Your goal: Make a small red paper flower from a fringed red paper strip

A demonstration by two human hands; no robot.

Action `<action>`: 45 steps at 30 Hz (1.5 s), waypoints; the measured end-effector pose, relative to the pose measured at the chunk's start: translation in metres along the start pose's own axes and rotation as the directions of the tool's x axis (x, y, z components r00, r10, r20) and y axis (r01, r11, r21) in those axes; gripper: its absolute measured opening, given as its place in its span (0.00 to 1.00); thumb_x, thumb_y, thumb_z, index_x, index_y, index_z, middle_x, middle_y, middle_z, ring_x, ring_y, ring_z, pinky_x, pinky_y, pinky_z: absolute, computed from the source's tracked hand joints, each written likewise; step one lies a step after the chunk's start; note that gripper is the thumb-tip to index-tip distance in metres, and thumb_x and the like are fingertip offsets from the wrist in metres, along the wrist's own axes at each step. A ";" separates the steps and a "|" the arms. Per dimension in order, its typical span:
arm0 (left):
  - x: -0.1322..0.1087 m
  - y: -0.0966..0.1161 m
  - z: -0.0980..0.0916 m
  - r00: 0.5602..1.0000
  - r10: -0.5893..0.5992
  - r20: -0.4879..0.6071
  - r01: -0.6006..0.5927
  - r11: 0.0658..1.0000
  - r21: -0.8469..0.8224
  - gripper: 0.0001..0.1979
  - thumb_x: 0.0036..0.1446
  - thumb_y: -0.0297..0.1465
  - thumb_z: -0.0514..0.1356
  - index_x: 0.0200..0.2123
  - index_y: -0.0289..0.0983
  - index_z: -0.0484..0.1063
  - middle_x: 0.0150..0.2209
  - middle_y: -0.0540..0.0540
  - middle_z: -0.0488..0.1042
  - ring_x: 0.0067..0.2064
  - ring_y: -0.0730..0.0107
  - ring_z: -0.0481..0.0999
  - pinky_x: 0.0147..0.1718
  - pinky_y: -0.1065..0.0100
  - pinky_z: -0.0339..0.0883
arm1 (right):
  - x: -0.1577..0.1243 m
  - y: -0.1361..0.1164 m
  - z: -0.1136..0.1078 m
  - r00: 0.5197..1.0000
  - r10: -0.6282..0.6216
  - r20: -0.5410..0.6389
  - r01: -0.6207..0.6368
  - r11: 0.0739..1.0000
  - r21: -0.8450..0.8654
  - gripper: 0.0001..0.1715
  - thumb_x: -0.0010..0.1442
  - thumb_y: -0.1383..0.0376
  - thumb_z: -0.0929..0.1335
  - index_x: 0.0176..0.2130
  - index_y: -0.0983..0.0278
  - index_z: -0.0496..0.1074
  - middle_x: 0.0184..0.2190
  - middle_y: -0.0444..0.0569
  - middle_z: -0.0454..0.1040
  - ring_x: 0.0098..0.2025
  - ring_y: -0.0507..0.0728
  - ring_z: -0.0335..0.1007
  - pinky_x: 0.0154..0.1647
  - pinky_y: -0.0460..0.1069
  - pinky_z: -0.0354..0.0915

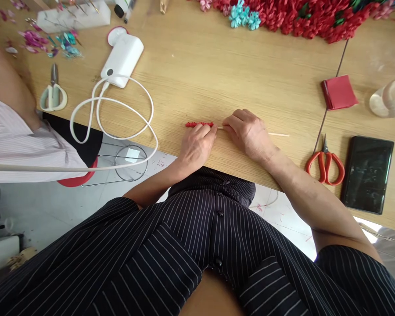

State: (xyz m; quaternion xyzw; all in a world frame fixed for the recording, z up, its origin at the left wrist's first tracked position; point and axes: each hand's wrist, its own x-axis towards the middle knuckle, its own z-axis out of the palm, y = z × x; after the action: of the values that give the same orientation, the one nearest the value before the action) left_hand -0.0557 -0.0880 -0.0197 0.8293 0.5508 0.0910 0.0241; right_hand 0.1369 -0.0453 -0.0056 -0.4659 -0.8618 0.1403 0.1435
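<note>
We find a thin wooden stick [278, 134] just below the middle of the frame, resting on the table with a tight, crimped coil of red paper [197, 124] around its left end. The left hand [196, 147] is clenched, its fingers pinching the coil, while the right hand [248, 134] grips the bare stick with its fingertips [228, 125], the two hands just apart. Beneath them runs a pale, straight-grained wooden table [191, 74]. To the upper left we see a smooth white plastic appliance [121, 57] with a looping white cord [112, 103], then cream-handled scissors [53, 94] and scattered magenta paper petals [34, 39]. Along the top edge lies a dense, ruffled mass of red paper flowers [311, 19], with teal paper flowers [244, 16] at its left end. To the right are red-handled scissors [325, 164], a folded square of red paper [339, 92], a clear glass jar [390, 97] and a glossy black phone [367, 174]. At the left, a co-worker's striped sleeve [16, 145] intrudes; we can read no writing or brand anywhere.
</note>
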 end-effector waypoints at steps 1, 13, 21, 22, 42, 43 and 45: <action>0.000 0.000 0.001 1.000 0.001 -0.011 -0.001 1.000 0.006 0.21 0.76 0.31 0.48 0.63 0.32 0.74 0.45 0.36 0.81 0.50 0.54 0.78 0.49 0.57 0.71 | 0.000 0.000 0.000 1.000 0.003 0.004 -0.003 1.000 0.004 0.18 0.74 0.66 0.59 0.45 0.63 0.77 0.45 0.57 0.77 0.47 0.61 0.69 0.45 0.55 0.65; 0.001 -0.001 0.006 1.000 -0.017 -0.021 0.016 0.998 -0.056 0.21 0.75 0.31 0.50 0.63 0.32 0.74 0.43 0.36 0.80 0.50 0.52 0.78 0.49 0.55 0.71 | -0.002 0.004 0.003 0.997 -0.041 -0.068 0.044 0.998 0.040 0.15 0.72 0.67 0.61 0.44 0.62 0.77 0.41 0.55 0.77 0.44 0.61 0.67 0.43 0.54 0.64; 0.001 -0.007 0.003 0.978 -0.076 -0.195 0.054 0.991 -0.120 0.17 0.74 0.31 0.53 0.59 0.39 0.77 0.42 0.42 0.77 0.48 0.58 0.77 0.51 0.55 0.71 | -0.004 0.004 -0.002 1.000 -0.011 -0.026 0.011 1.000 0.013 0.14 0.71 0.66 0.62 0.42 0.64 0.78 0.43 0.58 0.77 0.45 0.62 0.67 0.45 0.55 0.64; 0.004 -0.009 0.002 0.970 -0.102 -0.222 0.074 0.988 -0.134 0.16 0.73 0.31 0.56 0.59 0.40 0.77 0.45 0.42 0.77 0.50 0.57 0.76 0.53 0.54 0.70 | -0.004 0.004 -0.002 1.000 -0.010 -0.021 0.010 1.000 0.014 0.14 0.71 0.66 0.63 0.42 0.64 0.78 0.43 0.58 0.77 0.45 0.62 0.67 0.45 0.55 0.64; 0.014 -0.018 0.006 0.982 -0.081 -0.172 0.038 0.970 -0.240 0.04 0.67 0.30 0.63 0.41 0.40 0.79 0.47 0.44 0.81 0.52 0.59 0.78 0.56 0.53 0.69 | -0.004 0.004 -0.006 1.000 0.006 0.013 -0.006 1.000 0.020 0.14 0.71 0.67 0.61 0.42 0.63 0.76 0.44 0.59 0.77 0.47 0.63 0.68 0.46 0.57 0.66; 0.014 -0.018 0.006 0.982 -0.084 -0.171 0.042 0.970 -0.238 0.04 0.68 0.30 0.63 0.40 0.40 0.79 0.47 0.44 0.81 0.53 0.58 0.78 0.57 0.53 0.69 | -0.004 0.006 -0.007 1.000 0.008 0.011 -0.008 1.000 0.020 0.15 0.71 0.67 0.61 0.42 0.63 0.77 0.44 0.58 0.77 0.47 0.63 0.69 0.47 0.57 0.66; 0.014 -0.017 0.007 0.982 -0.089 -0.165 0.048 0.971 -0.236 0.04 0.68 0.29 0.62 0.41 0.40 0.79 0.47 0.44 0.80 0.53 0.58 0.78 0.58 0.51 0.68 | -0.004 0.013 -0.010 1.000 0.019 0.000 -0.019 1.000 0.022 0.15 0.71 0.67 0.61 0.42 0.63 0.77 0.43 0.58 0.78 0.47 0.63 0.70 0.47 0.57 0.67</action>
State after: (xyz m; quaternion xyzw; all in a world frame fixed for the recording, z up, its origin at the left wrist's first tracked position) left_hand -0.0647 -0.0680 -0.0269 0.7901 0.5648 0.2258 0.0753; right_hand 0.1523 -0.0410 -0.0016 -0.4725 -0.8556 0.1513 0.1475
